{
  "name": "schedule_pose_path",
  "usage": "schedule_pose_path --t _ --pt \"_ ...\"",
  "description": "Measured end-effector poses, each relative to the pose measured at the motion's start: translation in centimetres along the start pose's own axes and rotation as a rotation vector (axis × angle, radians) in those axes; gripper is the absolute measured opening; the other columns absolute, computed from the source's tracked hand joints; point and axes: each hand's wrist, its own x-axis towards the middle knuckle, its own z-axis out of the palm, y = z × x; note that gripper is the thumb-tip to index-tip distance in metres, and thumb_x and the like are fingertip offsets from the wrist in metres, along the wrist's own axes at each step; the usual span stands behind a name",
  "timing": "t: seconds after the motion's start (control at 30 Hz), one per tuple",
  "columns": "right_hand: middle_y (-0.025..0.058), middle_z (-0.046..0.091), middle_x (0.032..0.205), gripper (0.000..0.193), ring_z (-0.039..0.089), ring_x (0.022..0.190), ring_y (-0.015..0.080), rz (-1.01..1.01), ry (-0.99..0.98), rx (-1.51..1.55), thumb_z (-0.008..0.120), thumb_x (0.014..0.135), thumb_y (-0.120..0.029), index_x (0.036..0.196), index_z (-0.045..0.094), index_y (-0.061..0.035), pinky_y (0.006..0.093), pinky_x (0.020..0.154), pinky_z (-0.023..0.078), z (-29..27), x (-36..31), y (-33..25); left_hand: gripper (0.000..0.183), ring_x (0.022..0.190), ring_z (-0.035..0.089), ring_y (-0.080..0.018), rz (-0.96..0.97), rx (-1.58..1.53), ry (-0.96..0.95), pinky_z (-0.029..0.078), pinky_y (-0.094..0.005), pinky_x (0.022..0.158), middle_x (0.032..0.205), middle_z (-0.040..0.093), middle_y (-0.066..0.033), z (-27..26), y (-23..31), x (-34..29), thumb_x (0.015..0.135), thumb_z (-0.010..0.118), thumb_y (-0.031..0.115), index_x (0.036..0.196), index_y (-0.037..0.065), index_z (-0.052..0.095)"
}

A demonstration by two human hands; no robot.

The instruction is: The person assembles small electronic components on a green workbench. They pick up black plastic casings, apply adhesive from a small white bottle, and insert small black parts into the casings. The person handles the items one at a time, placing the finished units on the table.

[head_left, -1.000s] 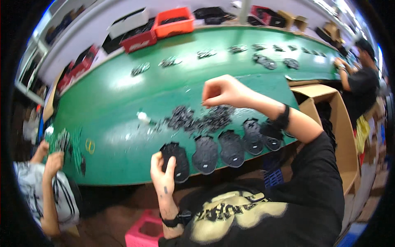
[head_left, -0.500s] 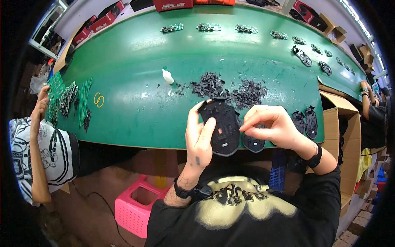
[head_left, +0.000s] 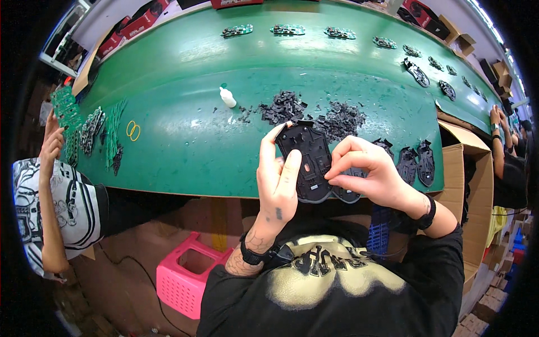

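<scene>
My left hand grips a black plastic mouse base shell by its left edge, holding it up over the near edge of the green table. My right hand pinches at the shell's right side with thumb and forefinger; whether a small part sits between the fingers is hidden. More black shells lie in a row on the table right of my hands. Two heaps of small black plastic parts lie just beyond the shell.
A small white bottle stands left of the heaps, with yellow rubber bands further left. Green circuit boards lie before a person on the left. A cardboard box stands at right, a pink basket below, another worker's hands far right.
My head has dipped closer to the near table edge. My left hand took a shell from the row and raised it; my right hand came back from the heap to the shell.
</scene>
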Motion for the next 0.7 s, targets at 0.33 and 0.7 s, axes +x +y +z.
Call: schedule_pose_path --t 0.33,0.7 --pt "0.0079 0.056 0.092 0.014 0.059 0.087 0.0236 -0.142 0.050 0.003 0.072 0.078 -0.003 0.089 0.065 -0.0044 0.0329 0.075 0.048 0.4 -0.6 1.7 0.041 0.088 0.058 -0.0134 0.054 0.058 0.022 0.048 -0.0250 0.075 0.114 0.055 -0.0115 1.2 -0.1 0.2 0.094 0.044 0.006 0.134 -0.001 0.036" --pt "0.0082 0.055 0.092 0.012 0.059 0.085 0.0235 -0.104 0.075 0.049 0.071 0.077 -0.003 0.087 0.065 -0.0044 0.0326 0.073 0.049 0.2 -1.8 2.5 0.042 0.088 0.057 -0.0137 0.030 0.086 -0.023 0.047 -0.0254 0.075 0.113 0.055 -0.0121 1.9 -1.0 0.1 0.094 0.043 0.005 0.135 -0.001 0.034"
